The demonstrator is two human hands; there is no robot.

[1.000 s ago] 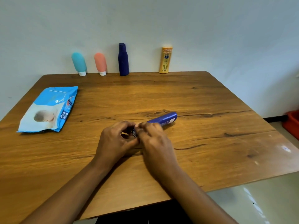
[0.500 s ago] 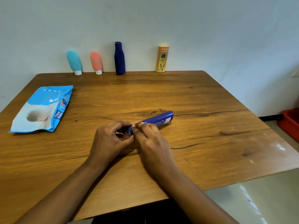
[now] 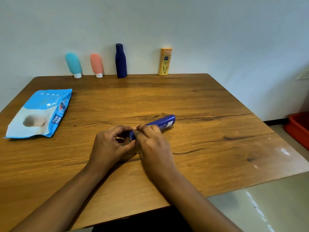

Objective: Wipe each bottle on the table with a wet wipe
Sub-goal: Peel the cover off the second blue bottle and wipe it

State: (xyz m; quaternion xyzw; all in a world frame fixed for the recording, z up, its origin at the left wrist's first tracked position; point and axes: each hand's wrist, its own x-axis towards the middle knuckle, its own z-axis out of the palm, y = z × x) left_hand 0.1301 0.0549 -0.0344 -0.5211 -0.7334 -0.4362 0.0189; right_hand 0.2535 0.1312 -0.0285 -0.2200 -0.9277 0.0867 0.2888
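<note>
A blue bottle (image 3: 164, 122) lies on its side in the middle of the wooden table (image 3: 209, 134), its cap end toward me. My left hand (image 3: 110, 144) curls its fingers round the cap end. My right hand (image 3: 153, 141) grips the bottle's body just behind the cap. No wet wipe shows in either hand. A blue and white wet wipe pack (image 3: 39, 113) lies flat at the left. Along the far edge by the wall stand a teal bottle (image 3: 73, 64), a pink bottle (image 3: 96, 64), a dark navy bottle (image 3: 120, 61) and a yellow bottle (image 3: 165, 61).
A red tub (image 3: 299, 128) sits on the floor to the right of the table. The table's near edge runs just below my forearms, with pale floor beyond its right corner.
The view has shifted a little, so the things sit slightly further left in frame. Both hands stay on the blue bottle's cap end, and more of the cap shows between them.
</note>
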